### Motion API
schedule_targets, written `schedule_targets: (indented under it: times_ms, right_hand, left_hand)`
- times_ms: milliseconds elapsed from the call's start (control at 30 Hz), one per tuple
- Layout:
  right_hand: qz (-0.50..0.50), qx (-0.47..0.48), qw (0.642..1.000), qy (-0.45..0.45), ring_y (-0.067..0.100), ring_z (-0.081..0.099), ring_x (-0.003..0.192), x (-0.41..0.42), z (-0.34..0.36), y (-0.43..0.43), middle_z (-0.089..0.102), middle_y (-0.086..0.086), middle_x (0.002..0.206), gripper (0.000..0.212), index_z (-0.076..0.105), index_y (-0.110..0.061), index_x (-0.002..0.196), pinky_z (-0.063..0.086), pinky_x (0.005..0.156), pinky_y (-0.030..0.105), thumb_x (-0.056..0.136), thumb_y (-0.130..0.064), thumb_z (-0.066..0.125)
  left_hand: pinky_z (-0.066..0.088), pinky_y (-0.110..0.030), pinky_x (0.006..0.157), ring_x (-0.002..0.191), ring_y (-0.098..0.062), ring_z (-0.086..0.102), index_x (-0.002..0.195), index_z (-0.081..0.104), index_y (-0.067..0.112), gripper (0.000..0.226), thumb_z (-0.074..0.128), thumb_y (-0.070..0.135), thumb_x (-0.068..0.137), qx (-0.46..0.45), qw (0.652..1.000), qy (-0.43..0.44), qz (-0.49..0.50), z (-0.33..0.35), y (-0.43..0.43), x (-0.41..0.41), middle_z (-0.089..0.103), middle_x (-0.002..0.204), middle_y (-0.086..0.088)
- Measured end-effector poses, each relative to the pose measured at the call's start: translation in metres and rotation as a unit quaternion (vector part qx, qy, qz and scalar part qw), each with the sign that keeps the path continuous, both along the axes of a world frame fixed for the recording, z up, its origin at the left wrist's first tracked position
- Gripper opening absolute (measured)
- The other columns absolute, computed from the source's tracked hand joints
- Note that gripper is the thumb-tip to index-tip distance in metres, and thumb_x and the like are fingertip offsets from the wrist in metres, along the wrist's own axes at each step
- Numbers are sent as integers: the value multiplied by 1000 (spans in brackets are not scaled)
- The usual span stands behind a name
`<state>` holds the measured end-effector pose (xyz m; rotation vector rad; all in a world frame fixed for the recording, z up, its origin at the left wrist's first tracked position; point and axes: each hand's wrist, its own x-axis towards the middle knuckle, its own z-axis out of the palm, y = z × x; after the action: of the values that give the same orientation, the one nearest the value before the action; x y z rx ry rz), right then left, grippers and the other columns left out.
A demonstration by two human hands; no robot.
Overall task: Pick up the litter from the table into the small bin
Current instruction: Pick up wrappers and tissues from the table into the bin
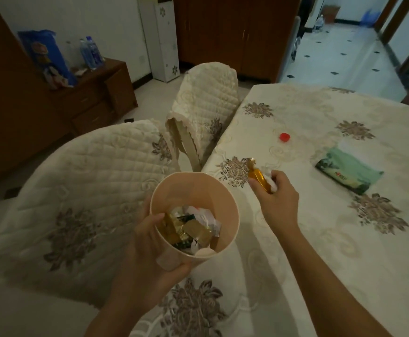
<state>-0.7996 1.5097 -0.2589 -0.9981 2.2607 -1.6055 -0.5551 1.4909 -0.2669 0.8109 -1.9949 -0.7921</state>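
My left hand [150, 249] grips a small beige bin [186, 190] by its near rim, holding it just off the table's left edge. Gold wrappers and crumpled white paper [193, 227] lie inside it. My right hand [276, 200] is shut on a small amber bottle [259, 177] together with a bit of white tissue, just right of the bin's rim and above the table. A red bottle cap [284, 137] lies farther back on the floral tablecloth [320, 239].
A green tissue packet [347, 171] lies on the table to the right. Two chairs with quilted cream covers [81, 190] [206, 103] stand along the table's left side. A wooden sideboard [94, 98] with bottles stands at the back left.
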Motion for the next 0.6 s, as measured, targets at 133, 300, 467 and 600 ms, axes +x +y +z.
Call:
schedule_targets:
  times_ms: [133, 300, 467, 600]
  right_hand:
    - [205, 8, 975, 84, 2, 52, 64, 53, 70, 12, 57, -13, 73, 23, 55, -23, 86, 39, 56, 10, 73, -32, 71]
    - [376, 158, 877, 256, 14, 55, 91, 125, 114, 6, 63, -2, 100, 35, 56, -23, 106, 40, 74, 24, 75, -36, 67]
    - [383, 141, 862, 302, 10, 50, 109, 196, 149, -9, 58, -4, 123, 44, 51, -25, 121, 39, 90, 23, 80, -37, 62]
    - [301, 12, 914, 273, 4, 50, 98, 257, 189, -27, 62, -4, 114, 31, 56, -24, 114, 42, 87, 21, 83, -31, 59]
  left_hand:
    - [34, 4, 82, 119, -23, 47, 120, 16, 57, 72, 56, 77, 63, 4, 1000, 2, 15, 13, 13, 15, 31, 137, -32]
    - [41, -7, 68, 116, -6, 45, 114, 8, 65, 88, 68, 61, 50, -7, 998, -20, 56, 39, 18, 52, 31, 143, -5]
    - [48, -30, 78, 118, -22, 47, 108, 8, 71, 94, 68, 73, 35, 10, 995, -6, 101, 66, 4, 116, 22, 141, 18]
    - [41, -23, 88, 123, -20, 40, 111, 8, 69, 91, 64, 79, 39, -32, 993, 27, 108, 96, -26, 185, 20, 146, 6]
